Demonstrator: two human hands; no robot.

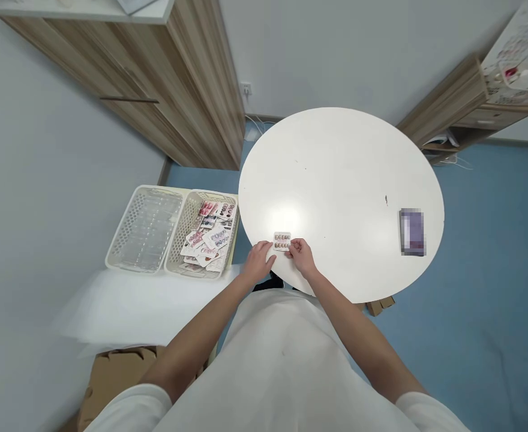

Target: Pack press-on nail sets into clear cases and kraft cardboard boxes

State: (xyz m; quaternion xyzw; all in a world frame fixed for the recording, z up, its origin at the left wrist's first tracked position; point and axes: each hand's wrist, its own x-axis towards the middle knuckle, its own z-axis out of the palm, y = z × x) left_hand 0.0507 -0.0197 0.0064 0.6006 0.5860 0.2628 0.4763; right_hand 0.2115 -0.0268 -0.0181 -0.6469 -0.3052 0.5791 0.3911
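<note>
A small white card of press-on nails (282,238), with two rows of brownish ovals, lies at the near edge of the round white table (345,180). My right hand (302,255) pinches the card's lower right corner between thumb and fingers. On the other side, my left hand (259,260) rests at the table edge with thumb and fingers apart. Its fingertips are close by the card's left side, and whether they touch it I cannot tell.
Left of the table stand a white basket (174,255) of mixed nail cards and another basket (111,255) of clear plastic cases. A purple, pixelated object (412,232) lies at the table's right. A wooden cabinet (201,78) rises behind the baskets; cardboard boxes (115,378) sit lower left.
</note>
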